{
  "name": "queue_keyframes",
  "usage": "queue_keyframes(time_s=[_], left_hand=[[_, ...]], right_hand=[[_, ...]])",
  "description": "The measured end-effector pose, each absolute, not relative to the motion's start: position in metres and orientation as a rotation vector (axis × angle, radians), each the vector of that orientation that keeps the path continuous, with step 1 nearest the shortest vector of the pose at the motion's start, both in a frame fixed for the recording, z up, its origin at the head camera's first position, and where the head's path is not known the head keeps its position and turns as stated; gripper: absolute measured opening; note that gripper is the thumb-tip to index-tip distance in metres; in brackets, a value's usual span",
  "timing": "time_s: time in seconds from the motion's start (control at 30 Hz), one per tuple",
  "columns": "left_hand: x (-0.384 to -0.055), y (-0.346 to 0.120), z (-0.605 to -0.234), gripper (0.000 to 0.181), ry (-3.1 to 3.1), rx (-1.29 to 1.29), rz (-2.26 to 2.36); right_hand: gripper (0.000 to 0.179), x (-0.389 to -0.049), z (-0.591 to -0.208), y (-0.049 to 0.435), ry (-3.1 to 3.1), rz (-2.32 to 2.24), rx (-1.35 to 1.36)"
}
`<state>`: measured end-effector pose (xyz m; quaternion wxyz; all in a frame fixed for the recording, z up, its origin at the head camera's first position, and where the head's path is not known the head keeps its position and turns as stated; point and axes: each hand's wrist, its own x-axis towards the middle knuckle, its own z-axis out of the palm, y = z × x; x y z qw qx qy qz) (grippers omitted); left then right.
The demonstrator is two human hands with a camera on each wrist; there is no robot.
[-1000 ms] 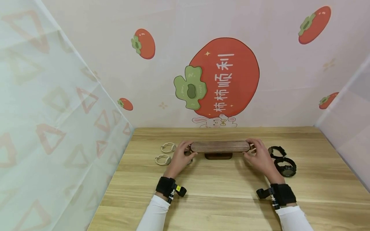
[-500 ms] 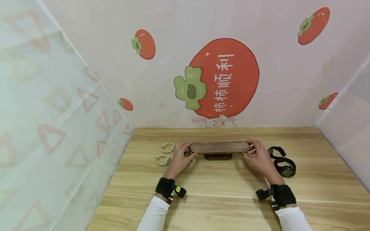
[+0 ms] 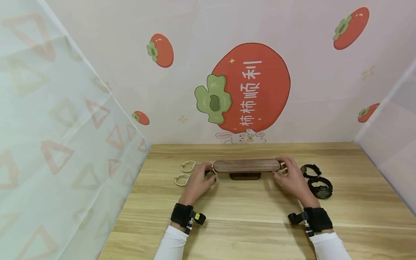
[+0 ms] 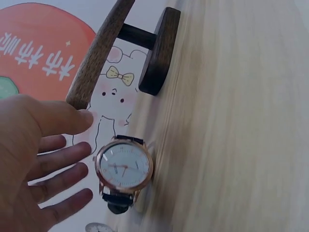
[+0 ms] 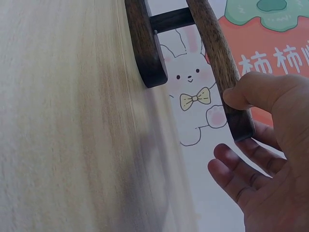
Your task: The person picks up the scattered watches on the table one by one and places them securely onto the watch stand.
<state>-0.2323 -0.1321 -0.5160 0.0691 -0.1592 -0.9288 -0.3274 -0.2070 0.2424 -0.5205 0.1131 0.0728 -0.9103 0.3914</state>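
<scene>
A dark wooden T-bar stand (image 3: 247, 166), with a long rounded top bar on a short post and base, stands near the back of the table. My right hand (image 3: 292, 178) pinches the bar's right end, thumb (image 5: 236, 96) on the near face and fingers behind it. At the left end is my left hand (image 3: 196, 185), its fingers loosely spread; whether the thumb (image 4: 72, 117) still touches the bar is unclear. Just beside those fingers, a wristwatch (image 4: 124, 166) with a white dial, rose-gold case and dark strap stands on the table, partly hidden in the head view.
Two cream-strapped watches (image 3: 182, 180) lie left of my left hand. Two black watches (image 3: 321, 188) lie to the right of my right hand. A printed backdrop wall (image 3: 182, 133) rises along the table's (image 3: 247, 224) back edge.
My left hand has loosened from the bar's left end and shifted slightly left and toward me. The right hand and the stand stay practically where they were.
</scene>
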Motion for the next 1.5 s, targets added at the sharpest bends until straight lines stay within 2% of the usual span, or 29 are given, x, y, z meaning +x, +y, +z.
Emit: queue_keyframes(time_s=[0.17,0.43,1.5], left_hand=[[-0.228,-0.139,-0.520,0.026,-2.832,-0.519,-0.890],[-0.226,-0.145,-0.527,0.017,-2.874,-0.606,-0.783],[-0.215,-0.139,-0.531,0.015,-2.896,-0.511,-0.975]], right_hand=[[0.058,-0.208,-0.521,0.243,-2.667,1.154,0.216],[0.058,-0.208,-0.520,0.243,-2.673,1.171,0.218],[0.058,-0.206,-0.520,0.243,-2.667,1.162,0.210]])
